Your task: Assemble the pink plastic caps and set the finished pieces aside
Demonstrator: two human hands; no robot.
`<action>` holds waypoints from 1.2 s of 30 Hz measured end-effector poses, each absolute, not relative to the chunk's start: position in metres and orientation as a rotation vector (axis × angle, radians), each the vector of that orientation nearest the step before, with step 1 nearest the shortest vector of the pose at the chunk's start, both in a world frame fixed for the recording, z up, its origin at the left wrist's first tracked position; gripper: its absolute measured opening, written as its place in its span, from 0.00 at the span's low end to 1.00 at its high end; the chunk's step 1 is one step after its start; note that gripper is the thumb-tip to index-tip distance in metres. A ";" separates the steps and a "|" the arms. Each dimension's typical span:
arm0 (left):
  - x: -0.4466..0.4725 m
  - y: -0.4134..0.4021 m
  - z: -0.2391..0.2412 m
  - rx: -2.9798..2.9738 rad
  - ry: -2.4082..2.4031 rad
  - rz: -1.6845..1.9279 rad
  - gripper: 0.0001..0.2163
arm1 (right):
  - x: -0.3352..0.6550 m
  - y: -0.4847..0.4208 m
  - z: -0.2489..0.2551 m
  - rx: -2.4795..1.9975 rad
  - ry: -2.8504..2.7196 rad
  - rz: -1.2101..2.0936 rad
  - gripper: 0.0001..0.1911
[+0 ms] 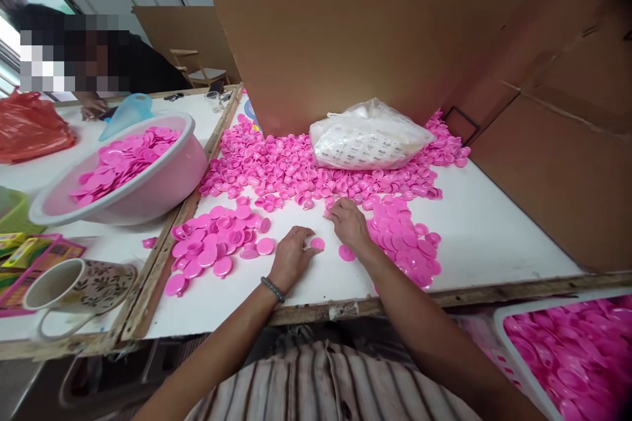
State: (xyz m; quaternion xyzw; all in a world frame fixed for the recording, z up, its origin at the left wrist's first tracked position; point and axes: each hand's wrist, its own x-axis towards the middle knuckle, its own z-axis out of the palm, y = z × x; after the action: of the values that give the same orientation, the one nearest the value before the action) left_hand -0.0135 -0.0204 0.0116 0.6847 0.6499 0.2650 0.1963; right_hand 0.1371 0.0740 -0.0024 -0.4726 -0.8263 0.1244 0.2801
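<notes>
My left hand (291,255), with a beaded bracelet at the wrist, curls its thumb and forefinger around the edge of a round pink disc (317,244) just above the white tabletop. At the front edge of a heap of small pink cups (281,168), my right hand (349,223) pinches a small pink cup, mostly hidden by the fingers. A loose pink disc (347,252) lies below that wrist. To the right spreads a pile of flat pink discs (402,237). Left of my hands is a group of pink lidded pieces (217,243).
A filled plastic bag (372,138) rests on the heap before a tall cardboard panel (345,33). At left stand a basin (162,191) of pink discs and a patterned mug (106,283). A crate (498,322) of pink pieces sits lower right. Another person (148,66) leans over the far table.
</notes>
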 end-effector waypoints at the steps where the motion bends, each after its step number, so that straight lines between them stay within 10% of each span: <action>1: -0.013 -0.022 0.010 1.916 1.816 0.773 0.12 | 0.139 0.069 0.000 -1.205 -2.232 0.349 0.09; 25: -0.013 -0.024 0.003 1.741 1.782 0.842 0.19 | 0.131 0.016 0.016 -0.744 -2.874 0.034 0.11; 36: -0.023 -0.020 0.006 1.465 1.579 1.045 0.09 | 0.134 0.032 -0.001 -1.011 -2.182 0.734 0.13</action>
State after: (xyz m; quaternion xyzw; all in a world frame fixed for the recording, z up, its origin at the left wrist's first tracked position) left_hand -0.0230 -0.0203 0.0060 0.5695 0.6141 0.4065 0.3650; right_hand 0.1342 0.0317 -0.0006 -0.3823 -0.8255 0.2776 0.3087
